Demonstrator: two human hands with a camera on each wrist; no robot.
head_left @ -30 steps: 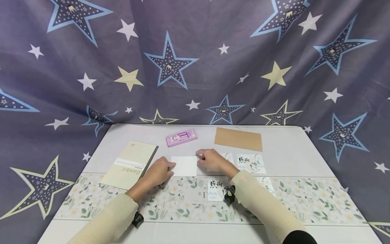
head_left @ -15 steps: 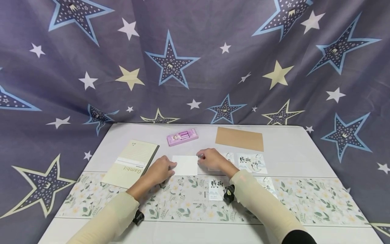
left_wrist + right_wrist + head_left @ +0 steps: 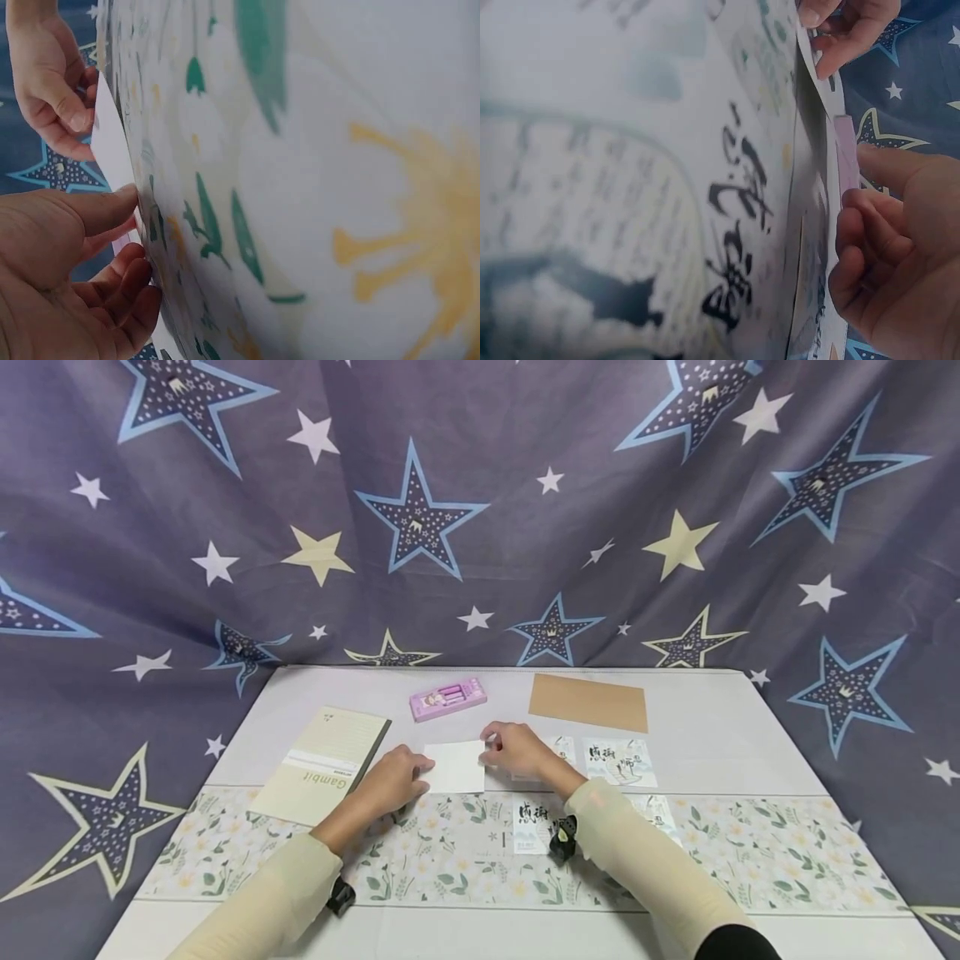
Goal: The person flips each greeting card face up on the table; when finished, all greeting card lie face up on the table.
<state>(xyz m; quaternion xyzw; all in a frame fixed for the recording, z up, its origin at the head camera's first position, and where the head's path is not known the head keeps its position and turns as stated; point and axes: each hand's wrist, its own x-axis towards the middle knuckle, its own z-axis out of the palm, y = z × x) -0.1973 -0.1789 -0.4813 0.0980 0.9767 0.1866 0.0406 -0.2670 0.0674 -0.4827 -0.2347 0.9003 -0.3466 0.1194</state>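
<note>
A blank white card (image 3: 455,768) lies between both hands, its right side raised a little off the table. My left hand (image 3: 392,783) holds the card's left edge; in the left wrist view the thumb lies along that edge, with the other fingers bent below. At the opposite edge, my right hand (image 3: 517,750) pinches the lifted upper right part. The left wrist view shows the white card (image 3: 112,139) slanting up toward the right hand (image 3: 56,94). Several printed cards (image 3: 618,762) with black calligraphy lie under and beside the right forearm, partly covered.
A cream notebook (image 3: 318,768) lies left of the left hand. Behind the hands are a purple pen box (image 3: 447,699) and a brown kraft envelope or sheet (image 3: 587,702). A floral strip (image 3: 765,852) crosses the white table, and a star-patterned curtain (image 3: 480,527) hangs behind.
The white card's right edge has risen slightly off the table with the right hand's fingers, which have moved a little up. My left hand has stayed at the left edge.
</note>
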